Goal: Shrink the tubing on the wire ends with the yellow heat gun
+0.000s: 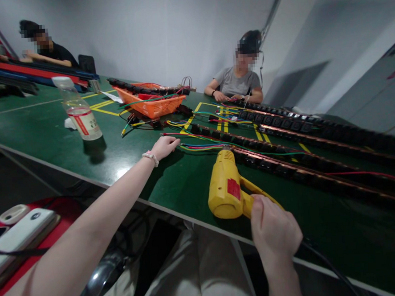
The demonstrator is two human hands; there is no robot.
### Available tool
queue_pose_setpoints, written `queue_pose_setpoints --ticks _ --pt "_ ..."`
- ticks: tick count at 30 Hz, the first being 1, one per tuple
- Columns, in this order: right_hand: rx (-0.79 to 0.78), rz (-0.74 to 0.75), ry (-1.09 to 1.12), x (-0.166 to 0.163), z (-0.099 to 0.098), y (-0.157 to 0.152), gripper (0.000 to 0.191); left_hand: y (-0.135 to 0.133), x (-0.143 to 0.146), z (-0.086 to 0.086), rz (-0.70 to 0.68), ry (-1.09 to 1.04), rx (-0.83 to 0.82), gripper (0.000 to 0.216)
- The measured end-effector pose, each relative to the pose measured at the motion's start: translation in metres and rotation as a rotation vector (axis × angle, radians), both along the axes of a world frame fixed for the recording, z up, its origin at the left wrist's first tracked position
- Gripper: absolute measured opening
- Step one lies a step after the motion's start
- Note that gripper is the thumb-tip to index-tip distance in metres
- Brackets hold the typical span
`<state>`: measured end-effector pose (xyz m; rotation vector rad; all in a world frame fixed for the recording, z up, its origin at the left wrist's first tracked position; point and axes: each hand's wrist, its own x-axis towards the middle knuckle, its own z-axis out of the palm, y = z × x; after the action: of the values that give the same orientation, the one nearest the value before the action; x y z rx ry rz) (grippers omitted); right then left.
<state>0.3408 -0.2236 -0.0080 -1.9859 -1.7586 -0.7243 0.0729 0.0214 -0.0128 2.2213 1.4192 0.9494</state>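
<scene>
By the table's [183, 191] near edge, the right hand [275, 229] grips a heat gun [222, 184]; the left hand [165, 147] pinches wires [204, 146]: I'd keep those taut.

- Your heat gun [222, 186]: hard moulded plastic shell, satin — metal-looking nozzle [226, 149], dull.
- Your wires [202, 146]: smooth plastic coating, slightly shiny.
- Strips [268, 156]: copper-coloured bare metal, glossy, alongside black plastic housings [283, 123].
- Your table [123, 172]: smooth top, glossy enough to throw you back a bright patch of light.
- Bottle [81, 112]: clear shiny plastic, printed label, opaque cap.
- Basket [156, 107]: moulded plastic, perforated sides.
- Your wristband [150, 158]: soft-looking gathered cloth.
- Your trousers [178, 274]: matt cloth, creased.
- Tube [101, 274] — polished, chrome-like metal.
- White device [25, 239]: smooth, lightly glossy casing.
- Wall [170, 33]: smooth, matt.
</scene>
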Motion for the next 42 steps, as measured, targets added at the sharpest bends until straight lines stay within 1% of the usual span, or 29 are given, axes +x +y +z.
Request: queue_pose_setpoints --ticks 5,10,13,19,24,31,35,37,40,42 --pt "-0.085 0.026 0.019 0.002 0.003 0.0 0.04 0.001 0.0 0.001 0.016 -0.003 -0.032 0.048" --pt "-0.195 0.024 0.068 0.0 0.015 0.0 0.038 0.003 -0.001 0.002 -0.021 0.043 -0.095 0.05" --pt "-0.23 0.03 0.045 -0.006 0.018 0.005 0.035 0.003 -0.001 0.002 -0.03 0.063 -0.109 0.047" --pt "-0.135 -0.002 0.015 -0.021 0.011 0.017 0.038 0.005 0.0 0.0 -0.017 0.043 -0.083 0.043" --pt "-0.1 0.021 -0.017 -0.033 0.013 0.015 0.036 0.007 0.0 -0.003 -0.018 -0.037 -0.046 0.042" --pt "-0.065 0.162 0.031 -0.069 0.012 0.016 0.036 0.007 0.001 -0.004 -0.022 -0.09 0.007 0.044" --pt "-0.096 0.198 0.094 -0.094 0.012 0.016 0.035 0.007 0.001 -0.004 -0.033 -0.089 0.014 0.044" --pt "-0.104 0.23 0.124 -0.104 0.012 0.017 0.034 0.007 0.001 -0.004 -0.047 -0.103 0.046 0.044" --pt "-0.103 0.273 0.148 -0.115 0.013 0.02 0.034 0.008 0.002 -0.003 -0.068 -0.123 0.089 0.044" --pt "-0.1 0.283 0.16 -0.12 0.013 0.022 0.035 0.008 0.003 -0.003 -0.07 -0.136 0.089 0.044"
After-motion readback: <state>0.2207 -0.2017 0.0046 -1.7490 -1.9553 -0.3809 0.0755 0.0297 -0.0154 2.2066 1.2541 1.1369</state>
